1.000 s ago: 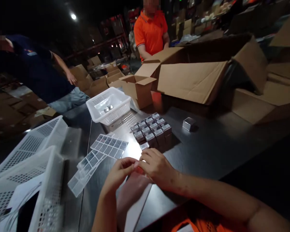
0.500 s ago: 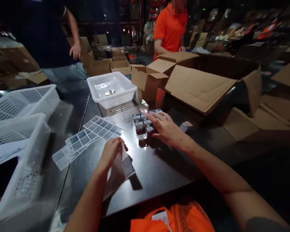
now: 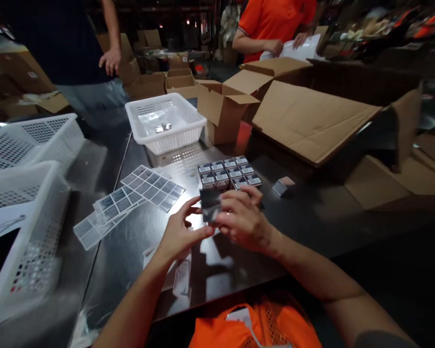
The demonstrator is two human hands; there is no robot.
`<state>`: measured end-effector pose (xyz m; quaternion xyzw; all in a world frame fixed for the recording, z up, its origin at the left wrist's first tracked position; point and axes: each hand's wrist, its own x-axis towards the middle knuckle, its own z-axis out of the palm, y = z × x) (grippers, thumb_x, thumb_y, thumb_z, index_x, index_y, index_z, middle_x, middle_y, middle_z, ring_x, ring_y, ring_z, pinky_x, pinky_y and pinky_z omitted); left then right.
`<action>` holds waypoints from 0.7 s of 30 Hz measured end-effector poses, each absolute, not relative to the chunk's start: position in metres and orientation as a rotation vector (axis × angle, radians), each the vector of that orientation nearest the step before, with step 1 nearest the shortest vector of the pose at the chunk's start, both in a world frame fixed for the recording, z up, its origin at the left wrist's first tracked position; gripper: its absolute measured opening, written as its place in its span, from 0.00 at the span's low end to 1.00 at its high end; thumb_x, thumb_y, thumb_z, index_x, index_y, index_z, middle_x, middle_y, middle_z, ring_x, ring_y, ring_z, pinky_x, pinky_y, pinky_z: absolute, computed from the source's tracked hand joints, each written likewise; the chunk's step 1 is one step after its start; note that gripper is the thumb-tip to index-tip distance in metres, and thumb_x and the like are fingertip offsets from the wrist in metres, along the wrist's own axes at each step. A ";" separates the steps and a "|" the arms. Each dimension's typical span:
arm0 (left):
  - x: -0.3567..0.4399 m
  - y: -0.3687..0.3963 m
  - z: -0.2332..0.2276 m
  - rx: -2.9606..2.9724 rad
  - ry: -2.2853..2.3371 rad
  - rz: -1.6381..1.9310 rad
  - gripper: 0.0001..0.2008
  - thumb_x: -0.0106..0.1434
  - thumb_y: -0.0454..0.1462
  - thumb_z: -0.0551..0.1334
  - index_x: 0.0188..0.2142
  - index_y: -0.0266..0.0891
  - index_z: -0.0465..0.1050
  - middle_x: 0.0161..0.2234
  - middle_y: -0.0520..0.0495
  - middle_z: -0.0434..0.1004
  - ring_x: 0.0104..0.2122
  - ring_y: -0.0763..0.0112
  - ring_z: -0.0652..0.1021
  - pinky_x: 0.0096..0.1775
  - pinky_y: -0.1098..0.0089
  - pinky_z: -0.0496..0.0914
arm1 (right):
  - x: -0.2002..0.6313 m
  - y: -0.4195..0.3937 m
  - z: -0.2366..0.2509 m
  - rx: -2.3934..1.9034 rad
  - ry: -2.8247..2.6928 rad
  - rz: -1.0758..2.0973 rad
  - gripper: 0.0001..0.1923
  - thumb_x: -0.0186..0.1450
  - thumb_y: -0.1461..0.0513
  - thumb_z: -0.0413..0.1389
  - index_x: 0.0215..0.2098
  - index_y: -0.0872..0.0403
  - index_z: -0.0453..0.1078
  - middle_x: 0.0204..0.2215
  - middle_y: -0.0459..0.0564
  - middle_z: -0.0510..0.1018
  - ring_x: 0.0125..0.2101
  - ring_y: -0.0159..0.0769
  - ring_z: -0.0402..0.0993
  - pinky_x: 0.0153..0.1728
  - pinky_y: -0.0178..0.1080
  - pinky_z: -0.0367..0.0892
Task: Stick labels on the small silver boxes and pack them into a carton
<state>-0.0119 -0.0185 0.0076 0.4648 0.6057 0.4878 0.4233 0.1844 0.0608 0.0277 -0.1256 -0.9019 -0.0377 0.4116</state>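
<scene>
While it sits between both hands just above the surface (image 3: 311,232), the small box (image 3: 210,207) looks light and stiff, a shiny little carton that could slip or dent at the corners, so it is best pinched by its flat sides and not its edges. The left hand (image 3: 179,234) has its fingers closed on the box's near side, and the right hand (image 3: 244,220) wraps it from the other side, fingers curled over the top (the picture is blurred here, so the exact contact is hard to read). Just beyond the hands stands a tight block of boxes (image 3: 228,173) with labels on their tops, and one loose box (image 3: 283,185) lies apart to the right. Label sheets (image 3: 130,198) lie spread to the left, and a peeled strip of backing (image 3: 181,278) rests near the surface's front edge. Farther back are a white basket (image 3: 166,123), a small open carton (image 3: 223,111) and a large one (image 3: 311,116). Two other people stand across the surface, one holding paper.
</scene>
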 end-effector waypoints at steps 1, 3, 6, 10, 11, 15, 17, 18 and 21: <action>-0.011 -0.020 0.006 1.190 1.482 1.227 0.35 0.43 0.47 0.76 0.51 0.40 0.77 0.41 0.44 0.84 0.37 0.62 0.80 0.34 0.69 0.70 | 0.182 0.056 0.026 -0.258 -2.302 -0.096 0.20 0.64 0.70 0.56 0.50 0.44 0.65 0.39 0.43 0.79 0.50 0.39 0.72 0.60 0.50 0.50; -0.009 -0.022 0.004 1.234 1.483 1.248 0.31 0.46 0.46 0.75 0.50 0.40 0.77 0.42 0.46 0.83 0.38 0.63 0.80 0.39 0.67 0.72 | 0.181 0.053 0.024 -0.174 -2.344 0.008 0.20 0.66 0.68 0.57 0.53 0.43 0.65 0.44 0.46 0.78 0.54 0.40 0.69 0.60 0.50 0.54; -0.008 -0.021 0.004 1.319 1.671 1.265 0.28 0.48 0.44 0.75 0.50 0.42 0.78 0.44 0.46 0.82 0.39 0.64 0.79 0.35 0.70 0.70 | 0.190 0.056 0.029 -0.233 -2.239 0.414 0.23 0.64 0.58 0.64 0.55 0.47 0.64 0.56 0.55 0.71 0.59 0.46 0.66 0.57 0.51 0.64; -0.008 -0.019 0.006 1.545 1.795 1.244 0.27 0.48 0.44 0.76 0.49 0.44 0.79 0.46 0.45 0.81 0.39 0.64 0.78 0.29 0.74 0.65 | 0.201 0.062 0.037 -0.439 -1.785 0.965 0.09 0.66 0.58 0.63 0.42 0.48 0.70 0.48 0.51 0.76 0.52 0.41 0.73 0.56 0.47 0.70; -0.008 -0.019 0.006 1.593 1.788 1.232 0.26 0.49 0.43 0.76 0.49 0.45 0.79 0.46 0.46 0.81 0.39 0.65 0.78 0.29 0.74 0.65 | 0.200 0.063 0.038 -0.483 -1.697 1.103 0.07 0.66 0.57 0.63 0.39 0.49 0.70 0.43 0.50 0.78 0.48 0.39 0.75 0.54 0.46 0.71; -0.006 -0.018 0.004 1.719 1.730 1.210 0.26 0.49 0.43 0.76 0.49 0.45 0.79 0.44 0.46 0.82 0.37 0.66 0.78 0.29 0.74 0.66 | 0.193 0.062 0.035 -0.665 -1.549 1.613 0.12 0.61 0.54 0.66 0.35 0.52 0.73 0.34 0.47 0.80 0.37 0.35 0.78 0.45 0.42 0.76; -0.005 -0.019 0.003 1.756 1.708 1.212 0.26 0.49 0.42 0.76 0.49 0.44 0.79 0.44 0.46 0.82 0.37 0.66 0.79 0.30 0.73 0.66 | 0.190 0.062 0.034 -0.694 -1.529 1.768 0.13 0.59 0.56 0.68 0.36 0.54 0.73 0.34 0.47 0.80 0.35 0.33 0.78 0.43 0.40 0.76; -0.004 -0.019 0.003 1.767 1.699 1.219 0.26 0.49 0.42 0.75 0.49 0.44 0.79 0.43 0.46 0.82 0.38 0.65 0.79 0.31 0.73 0.67 | 0.189 0.062 0.034 -0.706 -1.516 1.814 0.14 0.58 0.58 0.68 0.38 0.54 0.73 0.33 0.46 0.80 0.35 0.33 0.78 0.42 0.39 0.75; -0.001 -0.020 0.004 1.766 1.686 1.236 0.25 0.49 0.40 0.74 0.48 0.43 0.80 0.43 0.45 0.82 0.40 0.63 0.80 0.33 0.72 0.69 | 0.187 0.062 0.033 -0.772 -1.444 1.876 0.23 0.55 0.62 0.69 0.47 0.52 0.69 0.26 0.41 0.77 0.37 0.34 0.79 0.40 0.37 0.75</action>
